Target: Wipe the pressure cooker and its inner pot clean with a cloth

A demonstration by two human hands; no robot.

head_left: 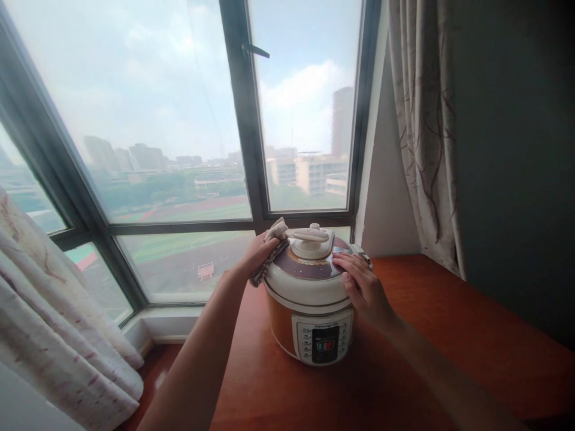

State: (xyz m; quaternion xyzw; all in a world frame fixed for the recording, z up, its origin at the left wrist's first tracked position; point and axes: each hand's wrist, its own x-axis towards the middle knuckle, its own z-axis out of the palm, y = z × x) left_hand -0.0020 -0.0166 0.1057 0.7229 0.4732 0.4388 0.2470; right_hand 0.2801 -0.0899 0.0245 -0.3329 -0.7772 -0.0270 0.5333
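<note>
An electric pressure cooker [281, 320] with an orange-brown body stands upright on the wooden table, its control panel [325, 341] facing me. Its cream and dark lid [309, 287] is on, with a pale handle [311, 236] at the top. My left hand [257, 256] is closed on a crumpled, checked cloth [276, 232] pressed against the lid's left side. Flat on the lid's right side lies my right hand [365, 287], fingers stretched out and holding nothing. The fingertips of my left hand are partly hidden by the cloth.
The reddish wooden table [413, 341] reaches to the right. Behind the cooker is a large window with a dark frame [251, 120]. Patterned curtains hang at the left [58, 323] and at the right [426, 131], beside a dark wall.
</note>
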